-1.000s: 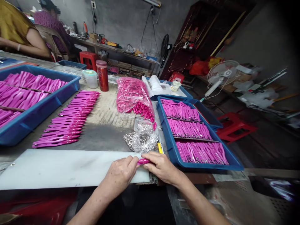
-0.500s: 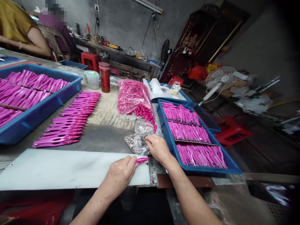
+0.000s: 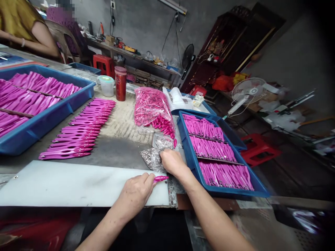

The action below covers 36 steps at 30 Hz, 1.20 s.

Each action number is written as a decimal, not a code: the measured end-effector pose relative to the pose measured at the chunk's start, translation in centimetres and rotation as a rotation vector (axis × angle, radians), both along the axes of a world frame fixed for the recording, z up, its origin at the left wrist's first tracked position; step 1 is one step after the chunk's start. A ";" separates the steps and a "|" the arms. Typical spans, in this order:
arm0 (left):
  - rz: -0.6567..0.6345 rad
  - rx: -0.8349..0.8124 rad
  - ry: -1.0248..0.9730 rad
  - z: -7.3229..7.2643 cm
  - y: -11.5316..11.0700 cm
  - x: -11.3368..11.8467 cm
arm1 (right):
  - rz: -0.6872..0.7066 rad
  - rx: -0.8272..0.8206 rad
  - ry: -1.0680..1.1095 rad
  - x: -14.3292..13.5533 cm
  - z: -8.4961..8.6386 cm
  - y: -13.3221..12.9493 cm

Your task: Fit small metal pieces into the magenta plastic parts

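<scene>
Partly hidden: the magenta piece, its rear end covered by the left hand; only the pointed front shows, above the right end of the white board. Left fingers closed, gripping the piece. Right hand over the clear plastic bag of small metal parts; its fingertips are out of sight behind the hand, so whether they pinch anything cannot be told. Individual metal parts too small to make out. Left blue tray of magenta pieces cut off by the picture edge; right blue tray whole, near the right forearm.

Versus 1.0 s ago: right hand then at the piece's tip, meeting the left; now away from it, at the bag. Left hand keeps its grip. Row of magenta pieces appears unchanged.
</scene>
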<state>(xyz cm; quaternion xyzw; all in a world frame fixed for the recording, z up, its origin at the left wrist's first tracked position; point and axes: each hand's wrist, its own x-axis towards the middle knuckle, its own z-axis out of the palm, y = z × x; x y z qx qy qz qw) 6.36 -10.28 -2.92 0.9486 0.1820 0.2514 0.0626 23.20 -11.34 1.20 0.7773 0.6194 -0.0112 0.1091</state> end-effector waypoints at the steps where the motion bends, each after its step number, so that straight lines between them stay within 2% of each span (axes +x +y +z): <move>1: -0.002 -0.001 -0.005 0.0 0.0 0.0 | 0.005 -0.004 0.002 0.0 0.0 0.0; 10: 0.000 -0.002 -0.030 0.2 -0.1 -0.1 | -0.026 0.053 0.040 0.2 -0.1 -0.4; 17: -0.001 -0.018 -0.008 0.2 -0.1 -0.1 | -0.057 0.203 0.149 0.6 0.4 -1.5; 19: 0.001 -0.017 -0.007 0.1 0.0 -0.1 | -0.054 0.289 0.262 0.5 0.6 -2.1; 23: -0.004 -0.003 -0.004 0.0 0.0 -0.1 | -0.067 0.489 0.675 0.1 0.4 -3.4; 28: -0.010 -0.004 -0.021 -0.2 0.0 0.0 | -0.082 0.485 1.045 -0.6 -0.2 -4.8; 33: -0.017 -0.005 -0.036 -0.2 0.0 -0.1 | 0.024 0.514 1.127 -1.7 -0.5 -5.5; 36: -0.023 -0.014 -0.033 -0.1 0.0 -0.1 | 0.042 0.532 1.148 -2.0 -0.8 -5.7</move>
